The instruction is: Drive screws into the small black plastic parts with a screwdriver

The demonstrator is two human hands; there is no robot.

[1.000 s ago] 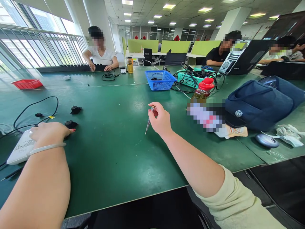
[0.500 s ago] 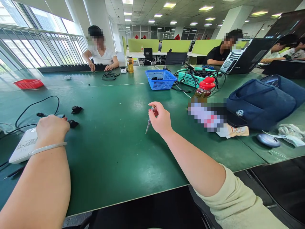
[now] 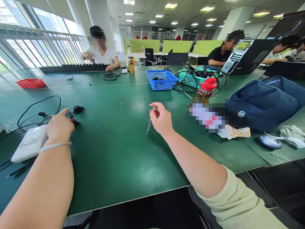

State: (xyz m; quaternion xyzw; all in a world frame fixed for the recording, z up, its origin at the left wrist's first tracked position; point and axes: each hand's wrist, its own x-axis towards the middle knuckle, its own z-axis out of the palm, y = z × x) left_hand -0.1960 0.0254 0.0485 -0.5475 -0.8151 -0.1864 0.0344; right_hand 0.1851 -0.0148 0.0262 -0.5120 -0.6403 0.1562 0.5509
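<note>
My right hand (image 3: 161, 121) hovers over the middle of the green table (image 3: 119, 152), pinched on a small screwdriver (image 3: 150, 122) whose tip points down. My left hand (image 3: 60, 125), with a pale bangle on the wrist, reaches forward at the left. Its fingers close around a small black part (image 3: 74, 122) on the table. A second black part (image 3: 77, 109) lies just beyond it. A white box (image 3: 30, 142) sits beside my left wrist.
A black cable (image 3: 38, 103) loops at the left. A blue basket (image 3: 162, 79), a green basket with cables (image 3: 190, 78), a red-capped bottle (image 3: 204, 90), a navy bag (image 3: 262, 103) and a mouse (image 3: 270, 141) lie to the right. People sit at the far side. A red tray (image 3: 30, 83) lies far left.
My left hand has moved forward and right from the white box to the small black part. My right hand has kept the screwdriver almost still.
</note>
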